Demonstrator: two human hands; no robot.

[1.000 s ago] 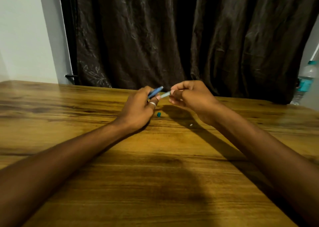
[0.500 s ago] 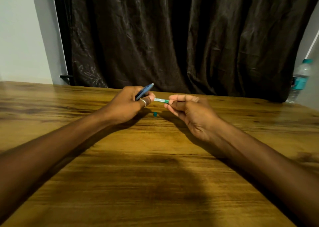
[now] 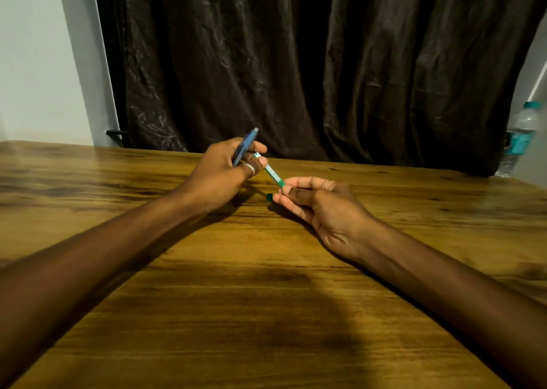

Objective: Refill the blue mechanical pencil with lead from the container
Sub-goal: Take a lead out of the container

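I see bare wooden tabletop (image 3: pixel 266 314) across the whole lower frame, wide room to pass. At centre, a small green cap (image 3: pixel 269 197) lies just beside my right hand (image 3: pixel 322 208). A clear plastic water bottle (image 3: pixel 521 135) stands at the far right edge; a dark brown curtain (image 3: pixel 310 63) closes the back.

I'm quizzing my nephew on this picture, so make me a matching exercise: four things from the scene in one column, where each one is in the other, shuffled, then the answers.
Things:
1. blue mechanical pencil
2. lead container
3. small green cap
4. water bottle

Places:
A. lying on the table between the hands
B. standing at the far right edge
C. gripped in the left hand, tip pointing up
D. spanning the gap, pinched by the right hand and touching the left fingers

Pairs: 1-C, 2-D, 3-A, 4-B
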